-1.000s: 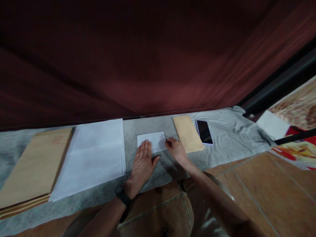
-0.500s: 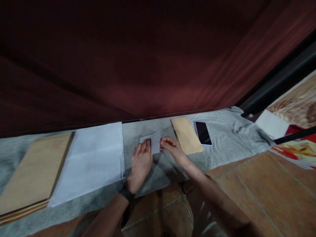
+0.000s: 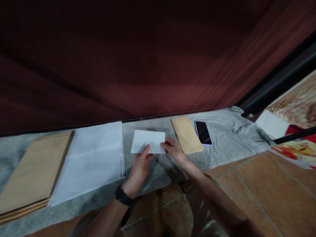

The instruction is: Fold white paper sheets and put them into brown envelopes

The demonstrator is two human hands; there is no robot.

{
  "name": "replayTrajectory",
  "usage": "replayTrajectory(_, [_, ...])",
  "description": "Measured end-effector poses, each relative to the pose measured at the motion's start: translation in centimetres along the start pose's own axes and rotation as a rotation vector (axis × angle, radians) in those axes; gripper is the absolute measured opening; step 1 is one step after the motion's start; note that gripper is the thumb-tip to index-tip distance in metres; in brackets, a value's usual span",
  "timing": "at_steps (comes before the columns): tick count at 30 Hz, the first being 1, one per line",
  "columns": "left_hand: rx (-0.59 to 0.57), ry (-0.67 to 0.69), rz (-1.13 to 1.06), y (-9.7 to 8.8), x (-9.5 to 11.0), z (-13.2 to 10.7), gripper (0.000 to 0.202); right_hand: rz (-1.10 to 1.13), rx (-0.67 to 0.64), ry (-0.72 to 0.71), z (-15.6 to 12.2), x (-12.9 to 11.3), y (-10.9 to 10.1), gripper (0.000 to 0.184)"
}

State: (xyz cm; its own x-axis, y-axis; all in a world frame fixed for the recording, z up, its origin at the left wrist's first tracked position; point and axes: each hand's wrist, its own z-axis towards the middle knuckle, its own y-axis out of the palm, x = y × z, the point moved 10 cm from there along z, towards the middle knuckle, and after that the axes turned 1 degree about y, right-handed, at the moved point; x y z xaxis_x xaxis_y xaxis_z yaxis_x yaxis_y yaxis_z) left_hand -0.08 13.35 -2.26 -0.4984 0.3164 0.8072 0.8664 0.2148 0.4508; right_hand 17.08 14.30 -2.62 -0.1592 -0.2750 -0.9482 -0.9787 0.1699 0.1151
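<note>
Head view | our left hand (image 3: 139, 166) and right hand (image 3: 174, 148) both pinch the near edge of the folded white paper (image 3: 148, 141) | paper sits over the grey cloth (image 3: 229, 138), between the white sheets (image 3: 93, 158) and the brown envelope (image 3: 187, 134) | phone (image 3: 203, 132) just beside envelope.

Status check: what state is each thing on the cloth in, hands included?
white paper: lifted, pinched at its near edge.
left hand: shut on white paper.
right hand: shut on white paper.
white sheets: stacked flat.
envelope stack: lying flat.
brown envelope: lying flat.
phone: face up, screen dark.
</note>
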Motion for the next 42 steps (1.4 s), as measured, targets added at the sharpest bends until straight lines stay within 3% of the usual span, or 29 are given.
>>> replayTrajectory(3, [0.126, 0.074, 0.093, -3.4, 1.8, 1.3, 0.044, -0.231, 0.026, -0.007, 0.6, 0.0, -0.9, 0.009])
replayTrajectory(6, [0.135, 0.198, 0.407, -5.4, 4.1, 2.6, 0.061, -0.502, 0.024, -0.029, 0.6, -0.3, -1.1, 0.011])
replayTrajectory(9, [0.060, 0.341, 0.770, -5.2, 5.5, 2.9, 0.066, -0.794, 0.063, -0.077, 0.1, -1.2, -1.0, 0.018])
replayTrajectory(12, [0.003, 0.453, 1.084, -3.9, 5.7, 2.5, 0.058, -1.037, 0.091, -0.065, -0.6, -1.7, -0.7, 0.027])
replayTrajectory(16, [-0.033, 0.534, 1.355, -2.5, 5.6, 1.6, 0.051, -1.220, 0.119, -0.013, -1.5, -1.8, -0.6, 0.040])
replayTrajectory(18, [-0.048, 0.556, 1.457, -2.1, 5.5, 1.2, 0.049, -1.264, 0.150, -0.051, -1.9, -2.3, -0.6, 0.042])
replayTrajectory(21, [-0.039, 0.593, 1.596, -1.7, 5.7, 0.4, 0.045, -1.247, 0.167, -0.254, -2.4, -3.8, 0.5, 0.039])
replayTrajectory(24, [-0.051, 0.725, 1.668, -0.2, 5.8, -0.7, 0.043, -1.136, 0.065, -0.496, -3.3, -4.6, 3.1, 0.039])
replayTrajectory(26, [-0.124, 0.845, 1.656, 1.3, 5.1, -1.5, 0.047, -1.056, -0.032, -0.584, -4.0, -4.3, 4.8, 0.043])
replayTrajectory(29, [-0.270, 0.939, 1.666, 2.9, 2.6, -2.3, 0.056, -1.003, -0.126, -0.610, -4.6, -2.9, 6.9, 0.050])
replayTrajectory(33, [-0.345, 0.927, 1.785, 2.8, -0.3, -2.1, 0.061, -1.118, -0.125, -0.608, -4.9, -1.2, 8.0, 0.056])
replayTrajectory(42, [-0.303, 0.866, 1.800, 2.0, -0.2, -1.5, 0.061, -1.281, -0.070, -0.628, -4.6, -0.3, 7.6, 0.055])
